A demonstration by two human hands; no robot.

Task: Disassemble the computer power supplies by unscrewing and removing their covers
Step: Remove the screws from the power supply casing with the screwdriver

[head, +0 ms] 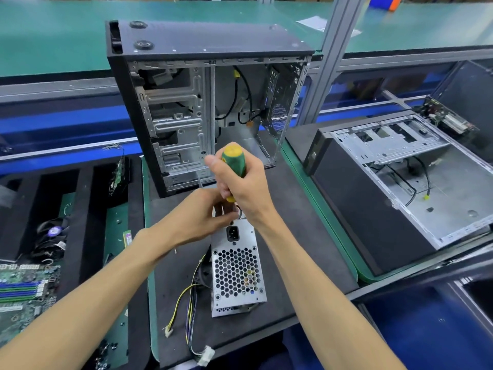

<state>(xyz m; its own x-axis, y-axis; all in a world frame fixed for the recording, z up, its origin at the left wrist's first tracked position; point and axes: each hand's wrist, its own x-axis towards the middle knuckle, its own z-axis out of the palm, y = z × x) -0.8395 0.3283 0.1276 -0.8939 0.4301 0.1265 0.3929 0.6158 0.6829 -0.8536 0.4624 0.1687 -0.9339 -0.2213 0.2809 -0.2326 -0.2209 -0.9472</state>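
Observation:
A silver power supply (236, 271) lies on the black mat in front of me, its honeycomb vent and black socket facing up and its yellow and black cables (186, 311) trailing to the left. My right hand (245, 182) grips the green and yellow handle of a screwdriver (233, 161) held upright over the unit's far end. Just below it, my left hand (205, 217) pinches the screwdriver shaft near the tip. The tip and the screw are hidden behind my fingers.
An open empty tower case (202, 102) stands upright just beyond the power supply. A second open case (400, 188) lies on its side at the right. At the left are a motherboard (21, 289), a fan (53, 236) and foam trays.

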